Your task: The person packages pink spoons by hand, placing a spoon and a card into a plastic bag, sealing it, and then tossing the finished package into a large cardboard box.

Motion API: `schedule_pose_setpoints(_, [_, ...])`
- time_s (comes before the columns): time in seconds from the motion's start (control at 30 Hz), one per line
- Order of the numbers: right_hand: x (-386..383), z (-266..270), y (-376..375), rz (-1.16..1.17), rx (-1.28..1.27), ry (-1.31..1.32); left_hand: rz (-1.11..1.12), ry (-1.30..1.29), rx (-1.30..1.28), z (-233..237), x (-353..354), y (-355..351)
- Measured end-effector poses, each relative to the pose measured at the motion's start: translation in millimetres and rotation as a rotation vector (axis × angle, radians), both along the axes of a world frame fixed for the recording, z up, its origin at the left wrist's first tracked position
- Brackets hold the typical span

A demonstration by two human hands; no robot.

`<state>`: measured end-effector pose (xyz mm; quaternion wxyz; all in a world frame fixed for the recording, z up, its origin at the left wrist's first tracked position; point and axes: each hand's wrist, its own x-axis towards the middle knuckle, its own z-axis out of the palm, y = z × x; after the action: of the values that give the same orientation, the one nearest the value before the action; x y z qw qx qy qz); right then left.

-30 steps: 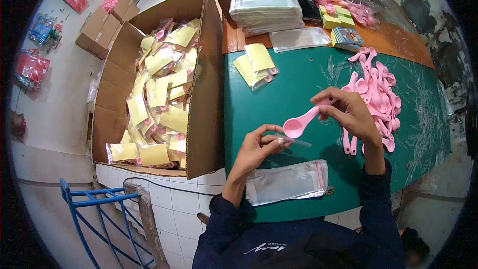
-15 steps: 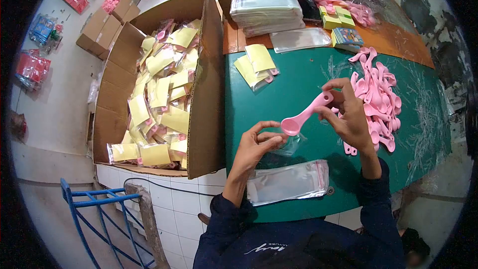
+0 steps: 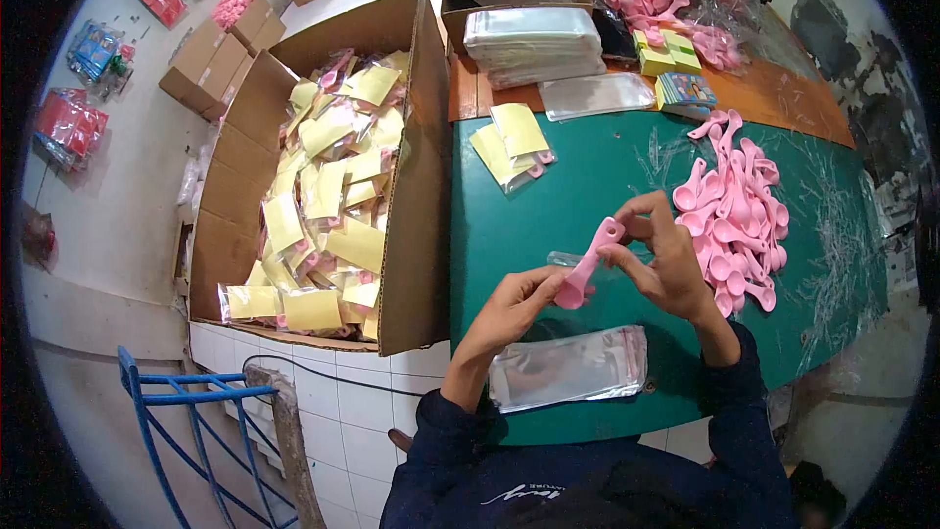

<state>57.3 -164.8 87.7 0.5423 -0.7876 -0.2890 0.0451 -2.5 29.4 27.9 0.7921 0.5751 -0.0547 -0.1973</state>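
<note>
A pink spoon (image 3: 585,269) is held over the table between both hands, its bowl toward me and its handle slanting up to the right. My left hand (image 3: 517,308) is closed at the bowl, thumb against its side. With thumb and forefinger, my right hand (image 3: 658,260) pinches the handle end near its hole. Part of a clear plastic bag (image 3: 563,259) shows behind the spoon; where it is gripped is hidden. Below the hands lies a stack of clear bags (image 3: 563,369). Right of my right hand is a heap of pink spoons (image 3: 739,220).
To the left stands a tall cardboard box (image 3: 411,235) filled with yellow-carded packs (image 3: 323,191). Two finished-looking packs (image 3: 516,142) lie on the green table (image 3: 490,235). At the back are bag stacks (image 3: 534,44) and small card stacks (image 3: 685,91). A blue metal frame (image 3: 201,400) stands lower left.
The spoon has come down toward me and tilted steeper. My left hand has closed on its bowl, and my right hand has lowered with the handle.
</note>
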Motion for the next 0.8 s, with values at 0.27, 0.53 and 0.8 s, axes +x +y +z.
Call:
schedule_pose_setpoints(0.27, [106.6,-16.5,-17.2,0.415,0.21,-0.179,0.151,-0.159,0.011,12.9,-0.1,6.9])
schedule_pose_setpoints(0.53, [316.6,-98.6,-161.1,-0.695,-0.785,-0.348,0.146,-0.387,-0.248,5.7,-5.4,14.8])
schedule_pose_setpoints(0.8, [269.5,-47.3,-126.1,-0.827,-0.674,-0.519,0.242,-0.308,-0.289,3.4,-5.1,10.8])
